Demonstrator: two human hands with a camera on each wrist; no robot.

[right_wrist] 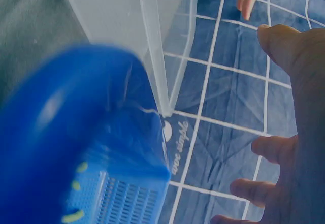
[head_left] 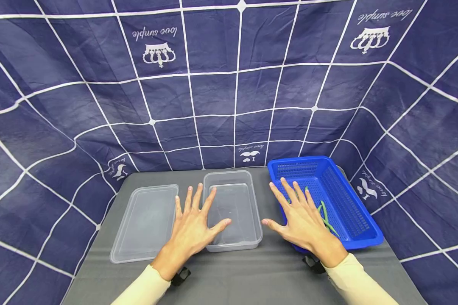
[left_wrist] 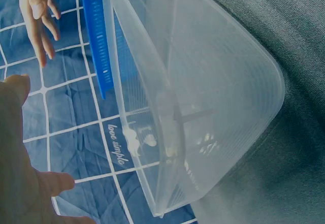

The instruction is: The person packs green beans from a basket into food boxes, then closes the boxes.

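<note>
My left hand (head_left: 192, 226) hovers with spread fingers between a flat clear plastic lid (head_left: 146, 222) and a clear plastic container (head_left: 234, 212), holding nothing. My right hand (head_left: 303, 218) is also spread wide and holds nothing, over the near left part of a blue plastic basket (head_left: 351, 203). Several green beans (head_left: 325, 214) lie in that basket, some hidden behind the right hand. From the left wrist, the container (left_wrist: 218, 82) appears close beside the hand. In the right wrist view, the basket's blue rim (right_wrist: 96, 76) is blurred and near.
A grey cloth-covered table (head_left: 233, 275) bears the lid, container and basket in a row. Behind and on both sides hangs a dark blue curtain (head_left: 213, 97) with white grid lines. Black straps (head_left: 181, 276) sit at the wrists.
</note>
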